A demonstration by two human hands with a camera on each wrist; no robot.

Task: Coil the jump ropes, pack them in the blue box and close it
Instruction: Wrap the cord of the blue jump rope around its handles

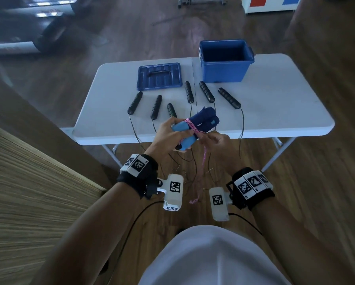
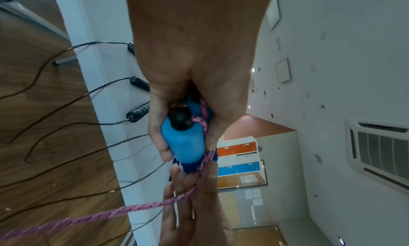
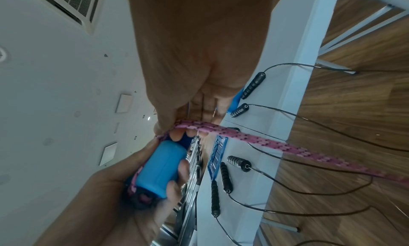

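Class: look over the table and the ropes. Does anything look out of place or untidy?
Yes. The six black handles lie on the table, but their cords trail off its near edge, uncoiled. The box stands open, its lid flat beside it.

right hand (image 3: 194, 78) pinching pink rope (image 3: 254, 139), blue handles (image 3: 161, 167)

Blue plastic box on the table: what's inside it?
The open blue plastic box shows only dark inner walls; no rope is visible. Its near wall hides the floor, so the bottom cannot be checked.
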